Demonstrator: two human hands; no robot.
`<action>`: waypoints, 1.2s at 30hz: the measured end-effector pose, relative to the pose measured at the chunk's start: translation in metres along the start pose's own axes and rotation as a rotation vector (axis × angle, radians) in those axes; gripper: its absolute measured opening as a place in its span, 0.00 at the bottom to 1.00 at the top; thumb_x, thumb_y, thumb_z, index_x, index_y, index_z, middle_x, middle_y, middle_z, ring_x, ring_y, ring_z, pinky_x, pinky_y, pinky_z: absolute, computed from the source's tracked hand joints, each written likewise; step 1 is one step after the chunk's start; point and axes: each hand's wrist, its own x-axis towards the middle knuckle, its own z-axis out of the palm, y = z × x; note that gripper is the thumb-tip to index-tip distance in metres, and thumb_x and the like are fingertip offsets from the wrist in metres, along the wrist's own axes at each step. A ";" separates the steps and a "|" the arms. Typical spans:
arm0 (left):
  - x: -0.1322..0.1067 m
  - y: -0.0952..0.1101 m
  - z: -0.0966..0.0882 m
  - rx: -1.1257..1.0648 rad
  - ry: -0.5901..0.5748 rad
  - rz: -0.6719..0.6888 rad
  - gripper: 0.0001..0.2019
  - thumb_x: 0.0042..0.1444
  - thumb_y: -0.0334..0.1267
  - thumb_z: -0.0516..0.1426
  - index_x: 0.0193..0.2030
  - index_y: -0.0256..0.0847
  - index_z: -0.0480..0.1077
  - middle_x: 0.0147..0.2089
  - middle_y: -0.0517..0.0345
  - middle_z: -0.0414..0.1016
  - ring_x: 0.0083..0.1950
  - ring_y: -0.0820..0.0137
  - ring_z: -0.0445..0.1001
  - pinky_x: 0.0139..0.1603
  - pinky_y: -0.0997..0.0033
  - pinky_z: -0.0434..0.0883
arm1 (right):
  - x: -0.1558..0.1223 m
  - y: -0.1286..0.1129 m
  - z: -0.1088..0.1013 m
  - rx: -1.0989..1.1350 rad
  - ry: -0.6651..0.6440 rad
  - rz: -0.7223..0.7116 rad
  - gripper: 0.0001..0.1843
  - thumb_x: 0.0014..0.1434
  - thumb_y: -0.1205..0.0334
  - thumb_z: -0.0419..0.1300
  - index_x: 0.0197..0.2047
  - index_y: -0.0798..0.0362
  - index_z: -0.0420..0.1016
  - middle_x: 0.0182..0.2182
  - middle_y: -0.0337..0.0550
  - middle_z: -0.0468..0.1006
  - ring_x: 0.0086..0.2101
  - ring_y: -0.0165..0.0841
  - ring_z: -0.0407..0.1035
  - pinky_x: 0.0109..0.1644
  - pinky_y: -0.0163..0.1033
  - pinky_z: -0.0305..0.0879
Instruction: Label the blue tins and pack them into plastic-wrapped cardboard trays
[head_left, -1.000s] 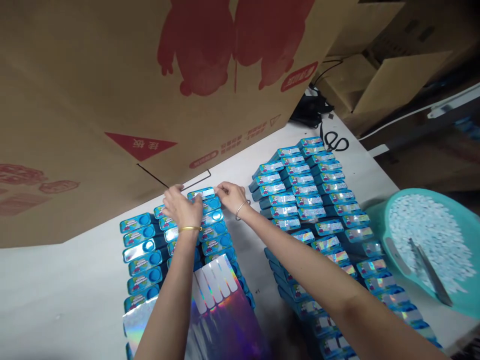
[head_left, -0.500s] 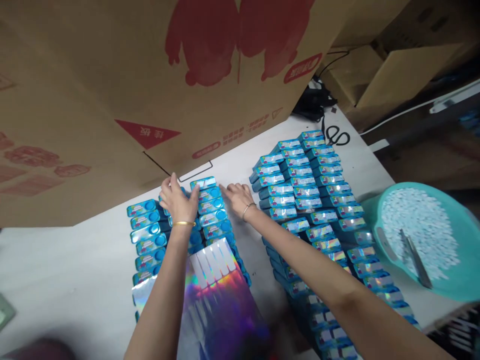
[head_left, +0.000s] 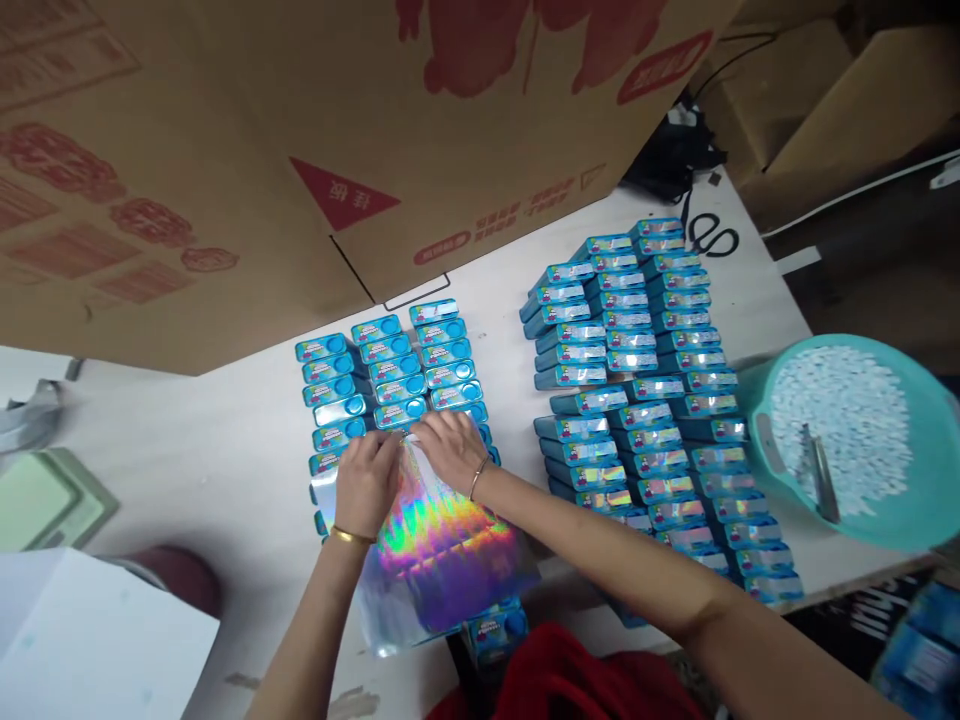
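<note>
A shiny holographic sticker sheet (head_left: 442, 560) lies over the near part of a group of blue tins (head_left: 390, 367), which stand in three columns. At the sheet's far edge my left hand (head_left: 367, 480) is closed, with its fingertips pinching the edge. Close beside it, my right hand (head_left: 451, 450) bends its fingers down onto the same edge, thumb side toward the left hand. Exactly what lies between the fingertips is partly hidden. Beneath the sheet's near edge another blue tin (head_left: 496, 632) shows.
A large cardboard box (head_left: 247, 90) stands behind the tins. To the right are more rows of blue tins (head_left: 630, 340), black-handled scissors (head_left: 712, 238) and a turquoise basin (head_left: 919, 490) of small white pieces with a metal tool (head_left: 821, 475). A pale green object (head_left: 45, 500) sits at left.
Both hands have come back from the far tins to the sheet's far edge and closed there. The view has shifted, so more of the table's left side and the sheet shows.
</note>
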 end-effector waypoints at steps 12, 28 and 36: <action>-0.037 0.026 -0.005 -0.048 0.163 0.120 0.06 0.59 0.31 0.53 0.42 0.40 0.70 0.45 0.47 0.74 0.44 0.62 0.70 0.40 0.63 0.63 | 0.001 0.004 0.009 0.027 -0.002 0.046 0.15 0.63 0.70 0.48 0.51 0.51 0.69 0.46 0.48 0.72 0.43 0.41 0.60 0.43 0.45 0.53; 0.046 0.056 -0.012 -1.270 0.602 -0.833 0.13 0.41 0.40 0.66 0.29 0.38 0.68 0.27 0.63 0.71 0.29 0.76 0.69 0.35 0.75 0.67 | -0.005 0.010 -0.045 1.076 0.342 0.367 0.19 0.63 0.47 0.51 0.28 0.52 0.67 0.25 0.36 0.70 0.30 0.30 0.65 0.37 0.34 0.61; 0.141 0.041 0.021 -0.849 0.722 -0.524 0.07 0.47 0.38 0.62 0.26 0.40 0.69 0.31 0.60 0.68 0.39 0.70 0.69 0.48 0.66 0.65 | 0.058 0.088 -0.065 0.582 0.442 0.396 0.16 0.62 0.56 0.52 0.25 0.53 0.68 0.20 0.34 0.65 0.25 0.28 0.60 0.37 0.35 0.54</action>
